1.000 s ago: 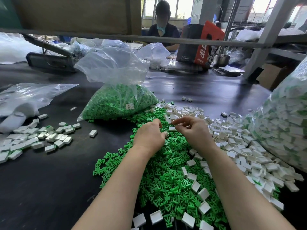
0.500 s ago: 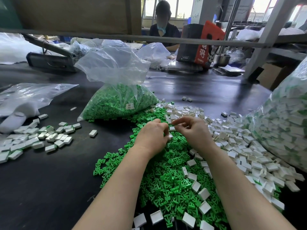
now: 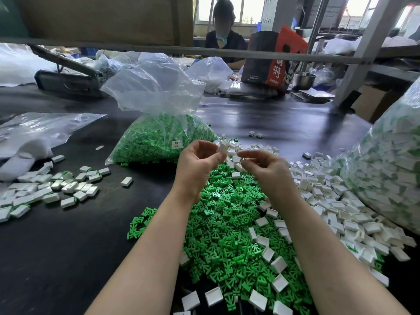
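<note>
Over the dark worktop [image 3: 68, 258], the left hand [image 3: 197, 165] pinches a white shell [image 3: 222, 147], the right hand [image 3: 269, 170] a small part [image 3: 240, 159]; squaring them before pressing should prevent jamming.

free: bare dark table [image 3: 75, 258] left of left hand [image 3: 200, 164] | blocked: green bag [image 3: 159, 137] ahead, big bag [image 3: 386, 173] right, white caps [image 3: 336, 201] between, small white heap [image 3: 45, 189] far left | overhead: bar [image 3: 136, 47] across

Daylight is streaming through windows [image 3: 247, 7] at top centre. A grey rail [image 3: 159, 48] is running across the upper frame; a brown board [image 3: 102, 19] is filling the upper left, above the dark table [image 3: 56, 258].
</note>
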Tool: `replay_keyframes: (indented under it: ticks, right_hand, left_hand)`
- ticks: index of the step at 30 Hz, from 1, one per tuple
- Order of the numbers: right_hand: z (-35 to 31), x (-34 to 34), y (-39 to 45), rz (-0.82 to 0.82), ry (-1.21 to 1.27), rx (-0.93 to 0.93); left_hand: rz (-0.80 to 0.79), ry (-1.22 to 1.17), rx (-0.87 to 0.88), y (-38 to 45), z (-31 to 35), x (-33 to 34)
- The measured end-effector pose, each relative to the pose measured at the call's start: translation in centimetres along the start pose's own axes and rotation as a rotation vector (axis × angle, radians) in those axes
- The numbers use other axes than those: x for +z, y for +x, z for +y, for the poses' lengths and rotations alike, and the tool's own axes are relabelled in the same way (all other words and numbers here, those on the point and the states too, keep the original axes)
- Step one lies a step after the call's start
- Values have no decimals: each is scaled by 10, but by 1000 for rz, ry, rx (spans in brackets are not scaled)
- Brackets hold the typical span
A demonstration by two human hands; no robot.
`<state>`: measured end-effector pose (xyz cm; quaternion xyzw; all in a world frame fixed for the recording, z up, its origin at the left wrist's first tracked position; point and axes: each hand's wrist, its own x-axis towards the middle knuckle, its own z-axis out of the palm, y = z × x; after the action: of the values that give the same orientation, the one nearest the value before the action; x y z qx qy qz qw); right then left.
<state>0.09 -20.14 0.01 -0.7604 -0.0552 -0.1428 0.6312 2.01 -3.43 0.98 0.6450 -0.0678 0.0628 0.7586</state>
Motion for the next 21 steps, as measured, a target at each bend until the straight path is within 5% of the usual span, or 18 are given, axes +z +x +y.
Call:
replay_keyframes:
  ticks: [6, 21]
  right_hand:
    - [-9, 0, -1, -2, 151, 13]
    - [-24, 4, 1, 82, 347, 47]
  left_hand:
    - [-49, -184, -60, 0, 5, -3]
    - [-123, -30, -3, -6, 7, 9]
